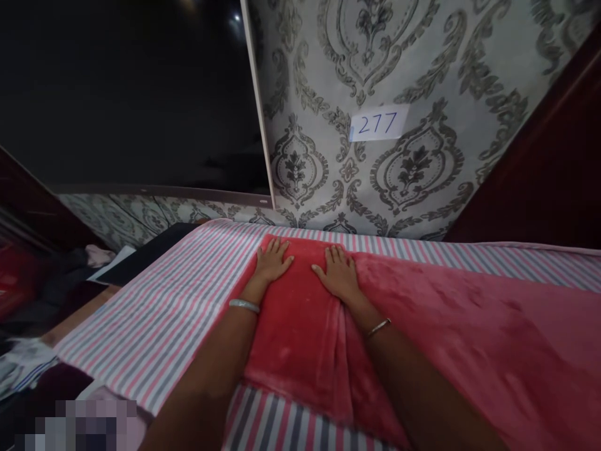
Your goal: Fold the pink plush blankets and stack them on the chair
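A red plush blanket point(291, 338) lies on a striped cloth, its left end folded over on itself. Flat on the far left corner of that fold rests my left hand point(272, 260), fingers spread. My right hand point(339, 272) also presses flat on the fold, near its right edge, with fingers apart. Neither hand grips anything. To the right, the single layer of the blanket stretches out of view, its pile rubbed into lighter and darker patches.
The pink, grey and white striped cloth point(164, 307) covers the surface beneath. Behind stand a patterned wall point(310, 106) with a paper marked 277 point(379, 123) and a large dark television point(131, 94). Clothes point(23, 363) lie at the lower left.
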The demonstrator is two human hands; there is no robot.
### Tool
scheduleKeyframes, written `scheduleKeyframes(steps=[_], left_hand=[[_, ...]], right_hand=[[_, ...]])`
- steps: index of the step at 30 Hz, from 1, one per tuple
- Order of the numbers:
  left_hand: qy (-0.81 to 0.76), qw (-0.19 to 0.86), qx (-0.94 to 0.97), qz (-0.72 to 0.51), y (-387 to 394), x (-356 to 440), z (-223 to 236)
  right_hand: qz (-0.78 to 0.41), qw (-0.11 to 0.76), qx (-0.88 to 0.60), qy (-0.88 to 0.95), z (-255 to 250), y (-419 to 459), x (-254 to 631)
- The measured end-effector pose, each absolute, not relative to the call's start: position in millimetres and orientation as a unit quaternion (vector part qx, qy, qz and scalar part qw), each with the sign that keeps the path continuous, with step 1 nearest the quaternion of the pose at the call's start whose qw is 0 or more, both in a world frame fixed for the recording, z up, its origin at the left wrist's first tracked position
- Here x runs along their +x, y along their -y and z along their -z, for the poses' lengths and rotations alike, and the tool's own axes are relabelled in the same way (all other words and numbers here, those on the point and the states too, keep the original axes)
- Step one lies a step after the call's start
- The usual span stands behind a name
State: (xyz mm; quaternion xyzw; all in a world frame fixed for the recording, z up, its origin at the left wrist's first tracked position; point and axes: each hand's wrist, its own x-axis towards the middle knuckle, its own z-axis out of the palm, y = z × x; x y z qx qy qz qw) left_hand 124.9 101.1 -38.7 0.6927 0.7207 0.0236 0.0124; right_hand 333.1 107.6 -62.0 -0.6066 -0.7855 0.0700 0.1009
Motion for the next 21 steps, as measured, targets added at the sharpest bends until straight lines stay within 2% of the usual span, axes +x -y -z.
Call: scheduleKeyframes(steps=[8, 14, 18, 21], left_hand=[[-0.721, 0.039, 0.692, -0.017, -103.5, 127.8, 36.5], [-0.716, 0.088, 0.692, 0.031, -94.8, 134.2, 4.8], [-0.7, 0.05, 0.712, 0.007, -54.0, 139.0, -9.5], [-0.661, 0.016, 0.75, -0.011, -1.7, 137.2, -0.4]], right_hand=[[-0.077, 0.103, -0.605, 0.786, 65.7, -108.4, 336.2], [-0.099, 0.099, -0.607, 0.782, 43.6, -100.8, 338.3], [-0.09, 0.138, -0.601, 0.782, 28.5, -66.8, 338.4], [-0.057, 0.149, -0.545, 0.823, 33.7, -24.1, 338.2]])
